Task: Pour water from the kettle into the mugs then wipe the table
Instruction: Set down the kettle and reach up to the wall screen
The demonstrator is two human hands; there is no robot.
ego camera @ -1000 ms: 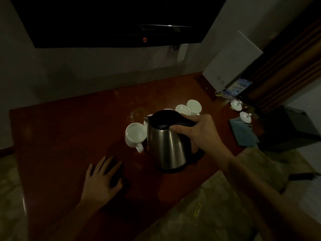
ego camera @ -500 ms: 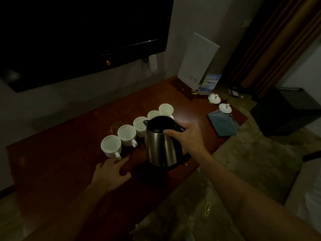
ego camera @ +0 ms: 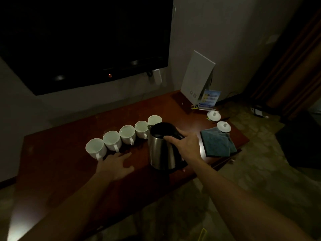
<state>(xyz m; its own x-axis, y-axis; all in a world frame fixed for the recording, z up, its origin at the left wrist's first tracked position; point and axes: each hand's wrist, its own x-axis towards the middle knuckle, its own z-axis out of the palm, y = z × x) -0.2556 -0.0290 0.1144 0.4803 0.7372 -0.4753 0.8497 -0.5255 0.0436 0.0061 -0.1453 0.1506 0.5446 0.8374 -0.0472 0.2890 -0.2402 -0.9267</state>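
A steel kettle (ego camera: pixel 160 152) with a black lid stands upright on the reddish-brown table (ego camera: pixel 57 153), near its front edge. My right hand (ego camera: pixel 186 145) is closed on the kettle's black handle. Several white mugs (ego camera: pixel 127 133) stand in a diagonal row to the kettle's left, handles toward me. My left hand (ego camera: pixel 115 165) lies flat on the table with fingers spread, just in front of the nearest mug (ego camera: pixel 95 148). A folded blue-grey cloth (ego camera: pixel 218 143) lies to the right of the kettle.
Two white lids (ego camera: pixel 214 116) sit beyond the cloth. A white board (ego camera: pixel 196 79) and a blue leaflet (ego camera: pixel 208 100) lean at the table's far right corner. A dark TV (ego camera: pixel 83 40) hangs on the wall. Floor lies beyond the table's near and right edges.
The view swung so the whole mug row and cloth show. My left hand slid forward toward the nearest mug. My right hand stays on the kettle handle.
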